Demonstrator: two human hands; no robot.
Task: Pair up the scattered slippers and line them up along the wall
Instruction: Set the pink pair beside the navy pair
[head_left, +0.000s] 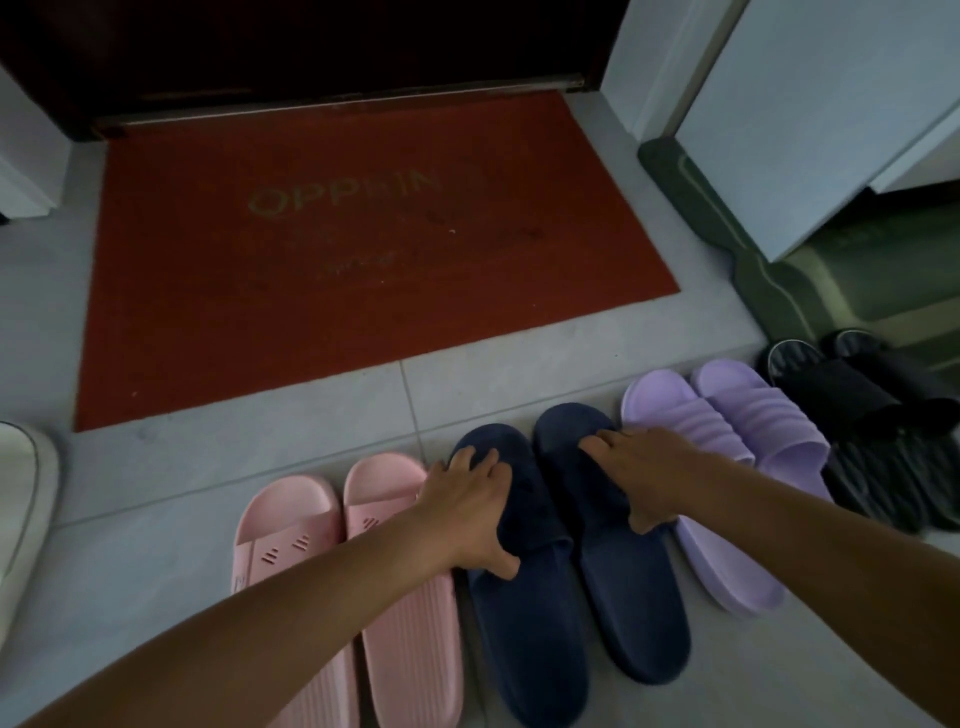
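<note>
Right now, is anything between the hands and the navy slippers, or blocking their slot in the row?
Nothing visible. The left hand grips the left dark navy plush slipper; the right hand holds the right dark navy plush slipper. Both lie in the row between the pink rubber slides and the lilac ribbed slides.

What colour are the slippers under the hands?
The slippers are navy blue; head view shows it.

I record one wide-angle head view: it faces forward and steeply down, close over the tiled floor (156, 467), red doormat (363, 270) ahead.
</note>
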